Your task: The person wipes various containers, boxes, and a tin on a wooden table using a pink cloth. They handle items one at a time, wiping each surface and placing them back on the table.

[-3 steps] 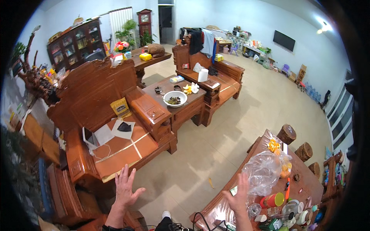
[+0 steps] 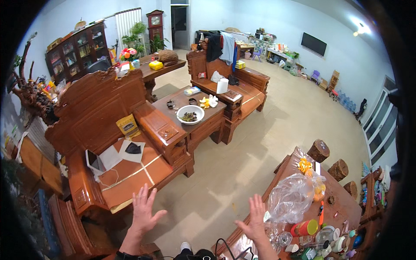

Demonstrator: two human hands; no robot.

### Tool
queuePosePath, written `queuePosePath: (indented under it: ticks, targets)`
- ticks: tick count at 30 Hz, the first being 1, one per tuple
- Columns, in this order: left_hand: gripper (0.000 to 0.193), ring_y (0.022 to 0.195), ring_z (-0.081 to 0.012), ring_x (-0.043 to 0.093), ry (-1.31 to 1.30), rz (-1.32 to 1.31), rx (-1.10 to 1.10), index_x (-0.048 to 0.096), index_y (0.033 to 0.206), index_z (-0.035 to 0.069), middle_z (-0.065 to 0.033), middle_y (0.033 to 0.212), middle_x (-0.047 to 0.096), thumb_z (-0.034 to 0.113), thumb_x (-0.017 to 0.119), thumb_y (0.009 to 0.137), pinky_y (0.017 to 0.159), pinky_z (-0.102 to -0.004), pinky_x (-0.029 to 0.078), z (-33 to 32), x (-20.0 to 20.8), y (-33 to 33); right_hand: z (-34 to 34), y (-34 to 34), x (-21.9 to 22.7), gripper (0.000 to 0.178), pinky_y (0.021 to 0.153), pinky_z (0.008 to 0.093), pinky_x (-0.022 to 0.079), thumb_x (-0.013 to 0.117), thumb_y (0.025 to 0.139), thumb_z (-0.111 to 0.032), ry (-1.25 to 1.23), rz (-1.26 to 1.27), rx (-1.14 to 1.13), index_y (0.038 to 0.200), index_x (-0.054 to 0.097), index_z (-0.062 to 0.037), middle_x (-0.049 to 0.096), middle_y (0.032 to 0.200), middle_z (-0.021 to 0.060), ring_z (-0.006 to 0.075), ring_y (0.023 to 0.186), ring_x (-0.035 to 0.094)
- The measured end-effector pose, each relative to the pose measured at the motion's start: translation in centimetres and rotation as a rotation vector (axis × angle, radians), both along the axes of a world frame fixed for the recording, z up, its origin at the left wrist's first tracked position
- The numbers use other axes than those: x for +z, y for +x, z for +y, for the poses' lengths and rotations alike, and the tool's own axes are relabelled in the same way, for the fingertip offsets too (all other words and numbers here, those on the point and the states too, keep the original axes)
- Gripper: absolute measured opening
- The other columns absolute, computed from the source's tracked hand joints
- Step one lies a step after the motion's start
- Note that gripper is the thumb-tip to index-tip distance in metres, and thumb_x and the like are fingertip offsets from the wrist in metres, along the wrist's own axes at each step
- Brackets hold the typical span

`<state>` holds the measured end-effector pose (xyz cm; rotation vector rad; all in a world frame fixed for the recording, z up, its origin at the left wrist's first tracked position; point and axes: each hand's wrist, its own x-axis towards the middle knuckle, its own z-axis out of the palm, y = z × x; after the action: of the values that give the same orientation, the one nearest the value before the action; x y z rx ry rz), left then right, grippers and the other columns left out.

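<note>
Fingers [image 2: 139,196] of our left hand [image 2: 143,210] are spread wide and grip nothing. Those of our right hand [image 2: 255,219] are likewise fanned open and empty, with both palms turned away from us and raised over the tiled floor [image 2: 260,143].

Largest beside us is the carved wooden sofa [image 2: 95,104] on the left. Its orange seat pad [image 2: 134,173] lies just beyond our left hand, near but apart from it. On that pad rest a white tablet [image 2: 97,161] and a yellow packet [image 2: 127,125] propped against the backrest.

On the right stands a long wooden table [image 2: 342,203], its near edge just beside our right hand; we cannot tell whether the hand touches it. A crumpled clear plastic bag [image 2: 290,199] sits on the table, close to the right fingertips but apart from them. Below it are a red tin [image 2: 308,226] and a small glass cup [image 2: 284,238] among the clutter.

We judge that no grasp is under way: both hands hang in the air between the sofa and the table. The bag is the nearest thing to take. Taking it would call for our right hand to move a little to the right and close on the loose film, gently, so that the cup and tin beside it are not knocked.
</note>
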<state>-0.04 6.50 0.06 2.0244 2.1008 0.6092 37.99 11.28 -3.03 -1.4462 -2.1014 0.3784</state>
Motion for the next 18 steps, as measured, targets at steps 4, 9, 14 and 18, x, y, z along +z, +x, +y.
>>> queuePosePath:
  ticks: [4, 9, 14, 18]
  targets:
    - [0.08, 0.141, -0.0368, 0.019, -0.007, -0.027, -0.192, 0.035, 0.144, 0.011, -0.0204, 0.152, 0.019, 0.058, 0.058, 0.083, 0.112, -0.0565, 0.009, 10.2, -0.8, 4.0, 4.5, 0.9, -0.8, 0.098, 0.112, 0.0543, 0.014, 0.076, 0.068, -0.042, -0.043, 0.023, -0.062, 0.144, 0.028, -0.0048, 0.019, 0.152, 0.0223, 0.0384, 0.141, 0.017]
    - [0.079, 0.141, -0.0367, 0.018, 0.041, -0.012, -0.446, 0.034, 0.145, 0.013, -0.0201, 0.153, 0.018, 0.059, 0.056, 0.083, 0.112, -0.0566, 0.009, 24.1, -1.1, 10.9, 12.4, 9.1, -2.3, 0.097, 0.113, 0.0497, 0.017, 0.077, 0.067, -0.036, -0.101, -0.003, -0.359, 0.144, 0.027, -0.0019, 0.022, 0.151, 0.0233, 0.0386, 0.14, 0.02]
    - [0.078, 0.139, -0.0373, 0.021, 0.091, -0.062, -0.508, 0.033, 0.145, 0.017, -0.018, 0.153, 0.018, 0.06, 0.056, 0.083, 0.111, -0.0602, 0.012, 38.2, 0.4, 17.7, 25.2, 15.7, -0.2, 0.096, 0.113, 0.0487, 0.018, 0.075, 0.068, -0.034, -0.107, 0.015, -0.476, 0.144, 0.027, -0.0019, 0.022, 0.151, 0.0237, 0.0394, 0.139, 0.021]
    - [0.08, 0.141, -0.036, 0.019, 0.042, -0.068, -0.459, 0.032, 0.146, 0.016, -0.0179, 0.154, 0.016, 0.06, 0.056, 0.083, 0.112, -0.0589, 0.011, 47.5, 0.2, 20.5, 36.9, 17.0, 2.7, 0.095, 0.112, 0.0478, 0.02, 0.076, 0.068, -0.031, -0.09, 0.015, -0.358, 0.144, 0.028, -0.0025, 0.022, 0.151, 0.0233, 0.0397, 0.138, 0.024]
